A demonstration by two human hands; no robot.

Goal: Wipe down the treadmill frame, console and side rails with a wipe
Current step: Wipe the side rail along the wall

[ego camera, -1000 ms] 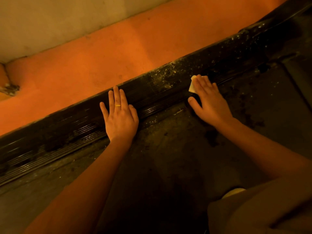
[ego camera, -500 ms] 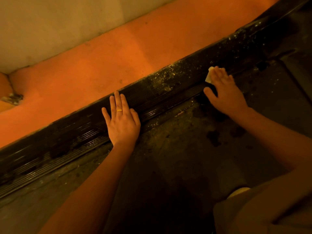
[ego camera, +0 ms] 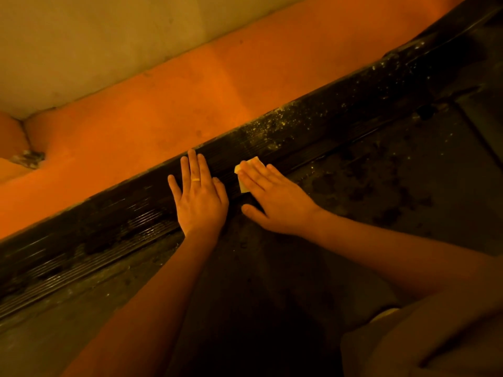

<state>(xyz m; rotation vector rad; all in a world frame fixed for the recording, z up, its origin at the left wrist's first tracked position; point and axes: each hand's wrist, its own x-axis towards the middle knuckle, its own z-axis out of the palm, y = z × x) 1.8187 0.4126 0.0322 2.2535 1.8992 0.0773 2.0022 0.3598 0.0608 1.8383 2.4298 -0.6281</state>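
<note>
The black ribbed side rail (ego camera: 313,123) of the treadmill runs diagonally from lower left to upper right, speckled with pale dust on its upper stretch. My left hand (ego camera: 200,198) lies flat on the rail with straight fingers, a ring on one finger. Just to its right, my right hand (ego camera: 275,198) presses a small pale wipe (ego camera: 243,176) flat against the rail; only the wipe's corner and left edge show past the fingers. The dark, stained treadmill belt (ego camera: 381,186) lies below the rail.
An orange floor (ego camera: 163,110) borders the rail on the far side, meeting a pale wall (ego camera: 95,44). A bit of debris (ego camera: 28,158) sits in the floor's left corner. My knee in light fabric (ego camera: 424,341) fills the lower right.
My right hand slid the wipe right and up along the rail, then back left, and is now close beside my left hand. The left hand stayed flat on the rail.
</note>
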